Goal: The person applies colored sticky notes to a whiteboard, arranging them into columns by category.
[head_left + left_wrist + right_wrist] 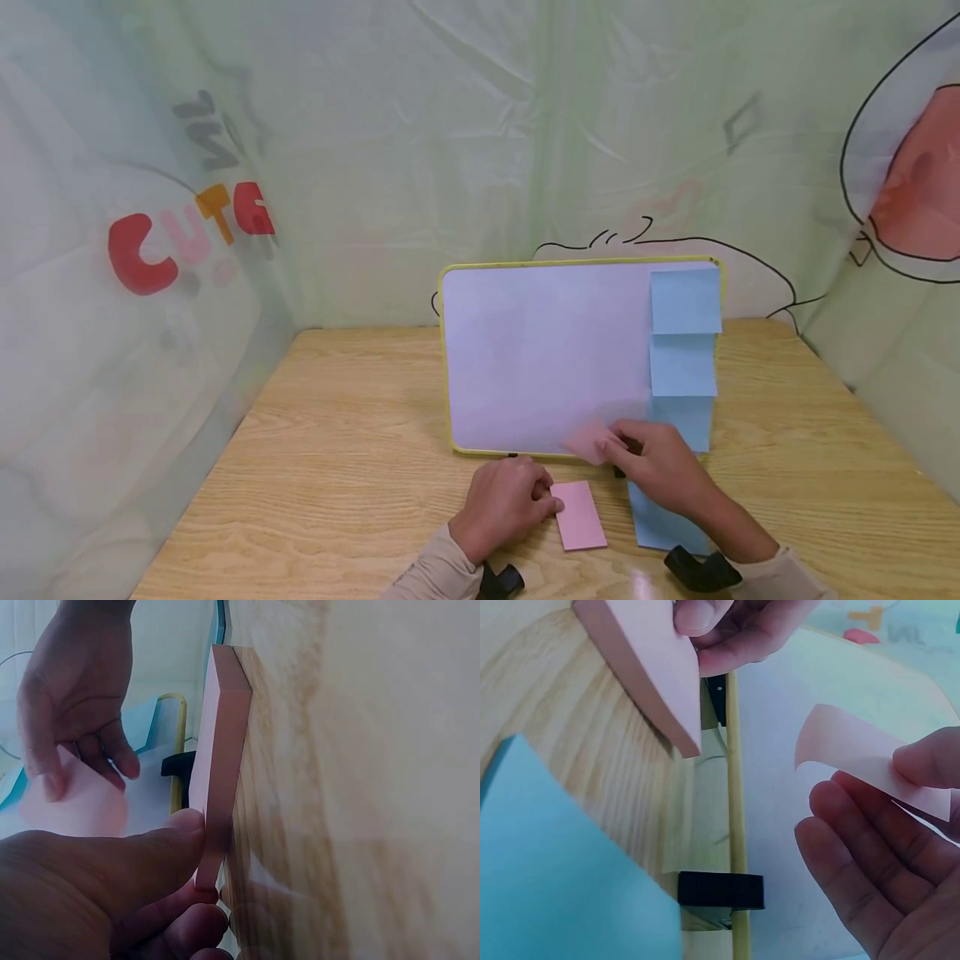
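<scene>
A pink sticky-note pad [581,515] lies on the wooden table [337,433]. My left hand [504,502] holds the pad [217,761] at its near corner, thumb on top. My right hand [660,467] pinches a single pink note [592,439] between thumb and fingers, just in front of the whiteboard's lower edge; the note [855,754] curls in the right wrist view. The yellow-framed whiteboard [547,358] stands upright with three blue notes [684,333] in a column on its right side. A blue pad [660,521] lies under my right wrist.
Pale printed plastic sheeting [187,233] walls in the table on the left, back and right. A black clip foot [720,890] holds up the whiteboard's lower frame. Bare table surface stretches left of the board.
</scene>
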`<act>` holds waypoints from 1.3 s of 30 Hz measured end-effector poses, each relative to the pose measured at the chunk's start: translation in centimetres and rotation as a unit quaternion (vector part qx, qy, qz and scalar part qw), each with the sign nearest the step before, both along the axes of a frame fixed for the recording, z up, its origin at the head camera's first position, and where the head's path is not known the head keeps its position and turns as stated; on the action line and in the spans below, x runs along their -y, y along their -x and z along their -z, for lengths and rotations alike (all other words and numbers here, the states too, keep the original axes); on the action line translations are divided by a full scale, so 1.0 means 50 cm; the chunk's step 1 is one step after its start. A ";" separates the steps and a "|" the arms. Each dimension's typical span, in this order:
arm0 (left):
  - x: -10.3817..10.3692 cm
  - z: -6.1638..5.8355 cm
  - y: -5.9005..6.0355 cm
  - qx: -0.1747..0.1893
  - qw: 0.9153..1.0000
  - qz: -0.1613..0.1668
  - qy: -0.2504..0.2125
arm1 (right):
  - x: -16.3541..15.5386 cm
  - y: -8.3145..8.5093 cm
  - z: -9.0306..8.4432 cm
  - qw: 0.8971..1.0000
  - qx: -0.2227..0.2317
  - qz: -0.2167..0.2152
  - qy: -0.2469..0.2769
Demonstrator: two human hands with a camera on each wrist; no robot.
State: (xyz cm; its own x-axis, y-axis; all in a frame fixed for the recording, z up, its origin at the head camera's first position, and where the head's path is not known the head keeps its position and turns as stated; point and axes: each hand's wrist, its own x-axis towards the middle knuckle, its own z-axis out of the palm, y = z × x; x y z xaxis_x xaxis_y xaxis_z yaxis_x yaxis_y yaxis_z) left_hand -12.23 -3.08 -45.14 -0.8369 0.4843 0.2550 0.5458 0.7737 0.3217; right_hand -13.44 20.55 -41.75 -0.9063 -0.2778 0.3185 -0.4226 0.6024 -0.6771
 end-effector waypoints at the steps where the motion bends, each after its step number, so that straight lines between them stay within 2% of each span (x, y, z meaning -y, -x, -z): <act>1: 0.000 0.000 0.000 0.001 1.000 -0.001 -0.001 | 0.000 0.001 -0.001 1.000 -0.004 0.000 0.000; 8: -0.003 -0.001 0.000 -0.005 1.000 -0.001 -0.004 | 0.002 0.000 -0.019 1.000 -0.028 0.004 0.009; 15: -0.005 -0.002 0.003 -0.023 1.000 0.012 0.004 | 0.008 0.007 -0.059 0.998 -0.034 0.043 0.004; 24: -0.008 -0.002 0.008 -0.030 0.999 0.027 0.004 | 0.010 0.031 -0.112 0.995 -0.077 0.062 0.030; 33: -0.004 0.000 0.016 -0.021 0.999 0.027 0.009 | 0.013 0.041 -0.132 0.987 -0.111 0.104 0.048; 39: 0.003 -0.014 0.024 -0.013 1.000 0.015 -0.014 | 0.016 0.053 -0.141 0.981 -0.133 0.129 0.062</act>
